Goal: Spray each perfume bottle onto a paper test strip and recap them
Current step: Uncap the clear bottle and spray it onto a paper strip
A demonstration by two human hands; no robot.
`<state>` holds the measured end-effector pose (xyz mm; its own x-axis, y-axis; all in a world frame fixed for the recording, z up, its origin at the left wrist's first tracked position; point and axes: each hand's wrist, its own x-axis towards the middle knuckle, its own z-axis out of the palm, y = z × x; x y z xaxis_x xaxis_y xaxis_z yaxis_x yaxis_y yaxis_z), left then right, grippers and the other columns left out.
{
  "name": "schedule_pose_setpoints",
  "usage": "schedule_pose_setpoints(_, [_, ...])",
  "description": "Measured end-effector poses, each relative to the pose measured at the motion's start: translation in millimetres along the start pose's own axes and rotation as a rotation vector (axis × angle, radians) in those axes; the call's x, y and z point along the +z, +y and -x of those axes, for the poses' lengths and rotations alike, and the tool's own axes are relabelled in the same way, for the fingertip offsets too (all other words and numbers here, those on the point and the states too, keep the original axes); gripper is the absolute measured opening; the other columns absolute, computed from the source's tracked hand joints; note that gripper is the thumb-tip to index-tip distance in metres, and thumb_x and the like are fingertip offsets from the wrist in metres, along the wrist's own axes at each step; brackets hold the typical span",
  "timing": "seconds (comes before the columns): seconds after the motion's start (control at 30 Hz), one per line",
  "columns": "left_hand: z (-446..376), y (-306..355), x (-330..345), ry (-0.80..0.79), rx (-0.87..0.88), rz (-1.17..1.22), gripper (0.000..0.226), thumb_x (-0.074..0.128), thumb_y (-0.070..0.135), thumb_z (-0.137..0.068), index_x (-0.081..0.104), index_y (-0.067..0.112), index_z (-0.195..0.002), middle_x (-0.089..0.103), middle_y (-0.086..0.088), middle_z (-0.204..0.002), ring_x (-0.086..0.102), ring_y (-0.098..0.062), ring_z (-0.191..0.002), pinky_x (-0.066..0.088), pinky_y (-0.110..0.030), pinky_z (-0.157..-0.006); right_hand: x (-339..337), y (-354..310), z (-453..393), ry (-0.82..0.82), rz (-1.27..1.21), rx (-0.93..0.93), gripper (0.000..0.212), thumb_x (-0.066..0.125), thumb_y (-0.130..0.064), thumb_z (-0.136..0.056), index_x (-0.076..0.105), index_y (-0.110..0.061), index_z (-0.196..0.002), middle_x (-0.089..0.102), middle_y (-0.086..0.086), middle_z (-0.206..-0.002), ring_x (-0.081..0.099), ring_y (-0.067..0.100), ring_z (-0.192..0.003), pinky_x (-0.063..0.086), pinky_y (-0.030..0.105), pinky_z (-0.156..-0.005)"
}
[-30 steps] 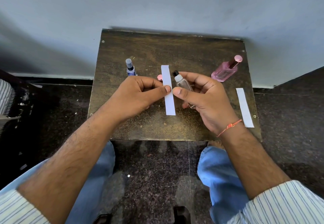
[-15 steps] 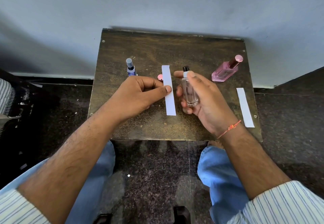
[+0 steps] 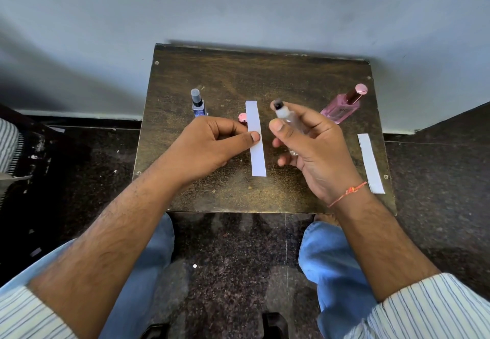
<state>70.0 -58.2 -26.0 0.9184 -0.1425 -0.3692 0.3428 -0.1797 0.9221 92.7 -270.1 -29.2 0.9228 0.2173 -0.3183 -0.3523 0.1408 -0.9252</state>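
The spraying step is in hand. The right hand [image 3: 313, 147] has its grip closed round a small clear perfume bottle [image 3: 287, 118], uncapped, black nozzle tilted toward 11 o'clock. The left hand [image 3: 209, 145] pinches a white test strip [image 3: 256, 139] at bench [image 3: 265, 78] centre. Next, I judge, the nozzle must face the strip and be pressed. The bottle's contents look clear; its level is unreadable. A pink bottle [image 3: 342, 106] stands at 2 o'clock.
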Motion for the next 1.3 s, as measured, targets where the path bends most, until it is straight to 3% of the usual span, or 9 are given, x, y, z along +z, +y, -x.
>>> schedule_pose_setpoints(0.1, [0.7,0.8,0.0,-0.009,-0.004,-0.007,0.019,0.077,0.035,-0.098,0.086,0.02,-0.09,0.057,-0.013,-0.076,0.038,-0.015,-0.058,0.033,-0.018,-0.048,0.0,-1.7,0.9,-0.015,0.043,-0.013,0.031,0.076,-0.02,-0.094,0.077,-0.018,-0.125,0.073,-0.013,-0.089,0.059,0.012,-0.072,0.047,0.025,-0.047])
schedule_pose_setpoints(0.17, [0.7,1.3,0.4,-0.011,-0.008,-0.004,0.019,0.077,0.036,-0.098,0.085,0.02,-0.09,0.055,-0.013,-0.075,0.038,-0.017,-0.059,0.032,-0.019,-0.049,-1.4,-3.1,1.0,-0.042,0.044,0.006,0.03,0.069,-0.029,-0.1,0.075,-0.016,-0.127,0.07,-0.018,-0.087,0.055,0.012,-0.075,0.045,0.026,-0.049])
schedule_pose_setpoints(0.37, [1.3,2.6,1.0,-0.015,-0.014,-0.008,0.019,0.077,0.034,-0.098,0.085,0.025,-0.084,0.052,-0.007,-0.066,0.037,-0.019,-0.058,0.031,-0.019,-0.048,-5.5,-3.5,-1.2,-0.084,-0.007,0.048,0.035,0.055,-0.038,-0.103,0.073,-0.011,-0.118,0.071,-0.002,-0.104,0.06,0.015,-0.08,0.048,0.031,-0.055])
schedule_pose_setpoints(0.57, [1.0,1.6,1.3,-0.004,-0.018,-0.011,0.022,0.078,0.033,-0.098,0.083,0.024,-0.079,0.05,0.003,-0.058,0.037,-0.012,-0.053,0.031,-0.016,-0.046,-6.5,-3.8,0.5,-0.115,0.038,0.024,0.012,0.058,-0.031,-0.11,0.058,-0.02,-0.115,0.07,0.007,-0.092,0.06,0.018,-0.074,0.045,0.03,-0.053])
schedule_pose_setpoints(0.73, [-0.5,-0.8,0.2,-0.005,-0.018,-0.051,0.02,0.078,0.034,-0.098,0.084,0.021,-0.084,0.047,0.01,-0.053,0.035,-0.01,-0.051,0.029,-0.019,-0.048,0.5,-4.1,-0.7,0.006,0.205,0.032,0.043,0.051,-0.061,-0.1,0.076,-0.027,-0.093,0.057,-0.001,-0.076,0.052,0.01,-0.07,0.037,0.029,-0.055])
schedule_pose_setpoints(0.93, [0.7,-6.4,0.0,-0.044,0.057,-0.219,0.016,0.078,0.035,-0.097,0.086,0.023,-0.092,0.051,0.017,-0.054,0.037,-0.005,-0.053,0.033,-0.019,-0.053,2.8,1.6,-1.2,0.174,0.532,-0.098,0.062,0.047,-0.075,-0.097,0.072,-0.021,-0.08,0.054,-0.003,-0.064,0.053,0.011,-0.063,0.04,0.034,-0.058])
schedule_pose_setpoints(1.03, [0.5,-7.5,0.3,-0.075,0.103,-0.278,0.016,0.077,0.033,-0.099,0.087,0.021,-0.095,0.056,0.013,-0.057,0.039,-0.002,-0.049,0.035,-0.015,-0.053,3.6,4.0,1.2,0.224,0.636,-0.213,0.053,0.053,-0.068,-0.098,0.071,-0.022,-0.079,0.056,-0.005,-0.061,0.055,0.013,-0.062,0.044,0.037,-0.064])
schedule_pose_setpoints(1.17, [-1.0,-9.6,0.3,-0.087,0.117,-0.344,0.019,0.075,0.035,-0.1,0.086,0.022,-0.094,0.054,0.016,-0.056,0.04,-0.002,-0.05,0.035,-0.016,-0.053,5.9,3.7,5.7,0.256,0.731,-0.306,0.038,0.061,-0.047,-0.105,0.073,-0.017,-0.085,0.053,-0.017,-0.057,0.049,0.004,-0.055,0.034,0.021,-0.057])
schedule_pose_setpoints(1.3, [-3.0,-12.3,-0.4,-0.09,0.119,-0.369,0.022,0.074,0.038,-0.1,0.084,0.024,-0.087,0.049,0.017,-0.054,0.038,-0.004,-0.052,0.034,-0.021,-0.053,6.4,3.0,6.9,0.245,0.776,-0.335,0.023,0.065,-0.035,-0.103,0.075,-0.02,-0.089,0.057,-0.036,-0.062,0.058,-0.004,-0.061,0.034,0.01,-0.061])
